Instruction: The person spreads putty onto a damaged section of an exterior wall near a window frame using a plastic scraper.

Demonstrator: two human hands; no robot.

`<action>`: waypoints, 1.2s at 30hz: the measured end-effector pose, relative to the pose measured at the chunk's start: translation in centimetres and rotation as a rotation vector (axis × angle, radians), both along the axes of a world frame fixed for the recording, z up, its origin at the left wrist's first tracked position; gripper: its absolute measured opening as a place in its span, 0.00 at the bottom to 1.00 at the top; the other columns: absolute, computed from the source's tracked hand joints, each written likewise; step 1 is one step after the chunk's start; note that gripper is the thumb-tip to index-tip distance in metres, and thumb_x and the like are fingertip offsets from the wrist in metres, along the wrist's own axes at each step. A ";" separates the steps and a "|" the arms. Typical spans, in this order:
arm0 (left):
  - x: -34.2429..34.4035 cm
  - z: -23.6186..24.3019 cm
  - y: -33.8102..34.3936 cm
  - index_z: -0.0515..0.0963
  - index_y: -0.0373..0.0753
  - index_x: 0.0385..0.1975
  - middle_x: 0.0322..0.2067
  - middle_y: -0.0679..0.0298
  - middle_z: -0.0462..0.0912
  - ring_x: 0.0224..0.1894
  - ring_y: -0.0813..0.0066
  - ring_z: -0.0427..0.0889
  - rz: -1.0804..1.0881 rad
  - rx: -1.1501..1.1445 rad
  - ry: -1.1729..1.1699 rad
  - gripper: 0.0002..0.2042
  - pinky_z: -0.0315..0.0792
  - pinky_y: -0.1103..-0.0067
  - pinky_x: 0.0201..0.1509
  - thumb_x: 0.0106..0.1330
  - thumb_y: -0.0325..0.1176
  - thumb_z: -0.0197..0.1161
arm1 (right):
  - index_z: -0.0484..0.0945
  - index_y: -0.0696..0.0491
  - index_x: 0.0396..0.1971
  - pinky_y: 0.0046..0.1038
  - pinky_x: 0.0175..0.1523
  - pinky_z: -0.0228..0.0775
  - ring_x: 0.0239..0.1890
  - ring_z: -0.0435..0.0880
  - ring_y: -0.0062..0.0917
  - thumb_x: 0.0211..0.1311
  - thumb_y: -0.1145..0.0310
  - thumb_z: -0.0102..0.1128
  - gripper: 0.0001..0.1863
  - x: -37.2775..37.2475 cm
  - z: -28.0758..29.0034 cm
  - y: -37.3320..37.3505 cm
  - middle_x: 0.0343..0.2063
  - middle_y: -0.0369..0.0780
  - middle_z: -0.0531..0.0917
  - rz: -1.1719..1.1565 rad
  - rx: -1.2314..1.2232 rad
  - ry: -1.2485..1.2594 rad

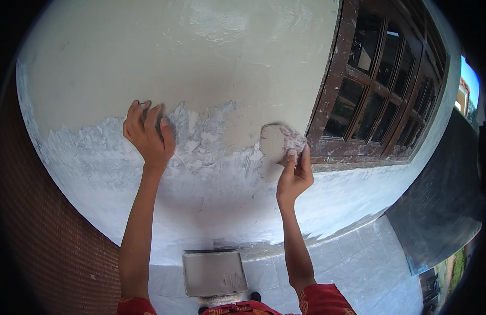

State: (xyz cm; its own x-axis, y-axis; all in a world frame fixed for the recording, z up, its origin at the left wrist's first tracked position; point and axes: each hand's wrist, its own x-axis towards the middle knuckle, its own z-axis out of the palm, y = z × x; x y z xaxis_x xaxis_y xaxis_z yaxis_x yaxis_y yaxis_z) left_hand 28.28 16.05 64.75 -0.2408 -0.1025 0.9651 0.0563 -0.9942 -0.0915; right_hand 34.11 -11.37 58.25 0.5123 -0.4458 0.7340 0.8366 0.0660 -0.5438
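The wall point(227, 210) is the largest item in front of me, bearing a smooth beige-grey coat point(148, 58) above and a bluish-white surface below. The coat's lower boundary is ragged, with torn-looking streaks across the middle; its upper part shows glossy patches and fine ridges. A brown woven panel point(48, 226) flanks the wall on the left. A brown wooden window point(366, 94), divided into panes and flecked with pale spots, is set in the wall on the right. Grey floor tiles point(332, 257) run along the base, with a dark sheet point(442, 189) to the right. A rectangular tray point(214, 273), its surface covered in grey-beige material, sits low at the centre, near the person. The left hand point(151, 142) is at the coat's ragged edge, fingers spread and curved, grasping nothing; fingertip contact cannot be confirmed. The right hand point(295, 181) pinches a thin flat piece point(293, 140) between thumb and fingers. This piece is located against or just in front of the wall, beside the window's lower left corner. It is roughly four-sided, beige-smeared on its left portion and whitish with reddish-brown markings on its right.
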 end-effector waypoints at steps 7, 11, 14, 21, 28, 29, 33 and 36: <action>-0.1 0.2 -0.1 0.72 0.42 0.46 0.49 0.59 0.71 0.59 0.58 0.64 0.003 0.002 -0.011 0.13 0.50 0.66 0.57 0.64 0.34 0.49 | 0.71 0.66 0.52 0.22 0.43 0.73 0.41 0.79 0.23 0.58 0.81 0.57 0.20 -2.7 0.1 1.3 0.42 0.49 0.80 0.149 -0.173 -0.080; -0.1 0.2 0.1 0.72 0.42 0.46 0.49 0.60 0.71 0.59 0.58 0.64 -0.006 -0.004 -0.035 0.13 0.50 0.66 0.57 0.63 0.34 0.49 | 0.69 0.65 0.53 0.21 0.41 0.75 0.38 0.80 0.22 0.60 0.79 0.55 0.21 -0.5 0.2 1.1 0.41 0.48 0.80 0.034 -0.039 -0.012; 0.1 -0.1 -0.1 0.72 0.42 0.46 0.49 0.60 0.71 0.59 0.58 0.64 -0.014 -0.012 -0.022 0.13 0.49 0.66 0.58 0.63 0.35 0.49 | 0.64 0.65 0.57 0.22 0.45 0.74 0.41 0.79 0.22 0.63 0.76 0.52 0.22 -0.1 2.4 -2.2 0.43 0.47 0.79 0.103 0.168 0.012; 0.0 0.0 -0.1 0.71 0.40 0.46 0.50 0.59 0.71 0.58 0.58 0.63 0.002 -0.001 0.008 0.13 0.50 0.65 0.57 0.64 0.34 0.49 | 0.71 0.64 0.52 0.20 0.40 0.75 0.42 0.79 0.22 0.58 0.80 0.56 0.20 -2.7 6.3 3.7 0.39 0.47 0.81 0.095 -0.231 -0.190; 0.2 -0.2 0.1 0.72 0.42 0.45 0.49 0.60 0.71 0.58 0.58 0.64 -0.037 0.009 -0.034 0.12 0.50 0.66 0.57 0.63 0.35 0.50 | 0.70 0.65 0.53 0.21 0.45 0.73 0.42 0.79 0.22 0.60 0.79 0.56 0.20 -1.9 7.8 1.8 0.41 0.49 0.81 0.192 0.065 -0.090; 0.2 -0.2 0.0 0.72 0.42 0.45 0.49 0.60 0.71 0.58 0.58 0.64 -0.043 0.006 -0.033 0.12 0.50 0.66 0.57 0.63 0.35 0.50 | 0.70 0.65 0.52 0.21 0.47 0.72 0.44 0.79 0.23 0.60 0.78 0.56 0.19 -2.0 7.3 2.3 0.42 0.49 0.81 0.139 -0.053 -0.154; -0.1 -0.2 0.1 0.72 0.42 0.45 0.49 0.60 0.71 0.57 0.58 0.65 -0.030 -0.015 -0.023 0.12 0.50 0.66 0.57 0.64 0.35 0.49 | 0.71 0.66 0.51 0.21 0.48 0.72 0.44 0.79 0.23 0.60 0.78 0.56 0.18 -2.1 6.6 3.7 0.43 0.49 0.80 0.073 -0.303 -0.160; 0.1 -0.2 0.0 0.72 0.42 0.45 0.49 0.60 0.71 0.57 0.58 0.65 -0.024 -0.010 -0.031 0.12 0.50 0.66 0.57 0.63 0.35 0.49 | 0.70 0.66 0.52 0.21 0.48 0.72 0.44 0.79 0.22 0.61 0.78 0.56 0.19 -0.5 7.4 1.3 0.44 0.49 0.79 0.034 -0.078 -0.104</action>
State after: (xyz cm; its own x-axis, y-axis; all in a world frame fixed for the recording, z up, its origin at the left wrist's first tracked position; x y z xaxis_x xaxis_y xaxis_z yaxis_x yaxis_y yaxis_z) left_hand 28.37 16.08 64.53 -0.2726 -0.0862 0.9583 0.0347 -0.9962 -0.0798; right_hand 33.61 -10.03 65.66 0.4452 -0.3687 0.8160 0.8869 0.0561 -0.4586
